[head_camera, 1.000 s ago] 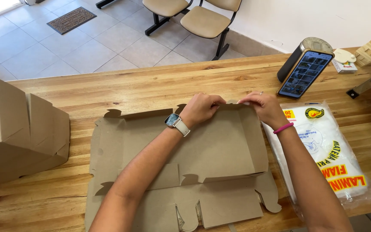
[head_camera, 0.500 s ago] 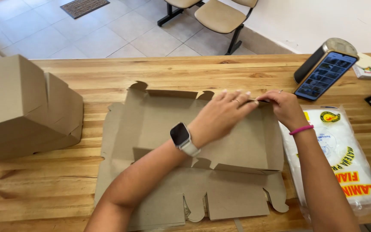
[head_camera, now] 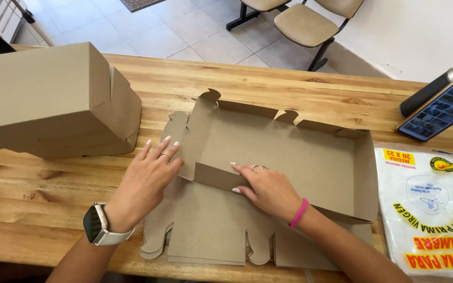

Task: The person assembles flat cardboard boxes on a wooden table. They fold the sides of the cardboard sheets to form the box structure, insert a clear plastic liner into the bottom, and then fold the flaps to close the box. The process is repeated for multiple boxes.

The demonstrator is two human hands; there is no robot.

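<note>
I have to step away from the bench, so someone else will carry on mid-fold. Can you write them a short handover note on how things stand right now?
Left hand: open, flat against the left side flap of the cardboard box blank.
Right hand: open, fingers pressing the near wall of the blank from inside.
Things: blank lies on the wooden table; a folded box at far left; a bag of plastic sheets at right.
Done: far, right and near walls stand up.
Left: left side and the flat front panels are unfolded.

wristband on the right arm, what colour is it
Pink. The wristband shows best in the head view, just behind the right hand pressing on the cardboard box.
</note>
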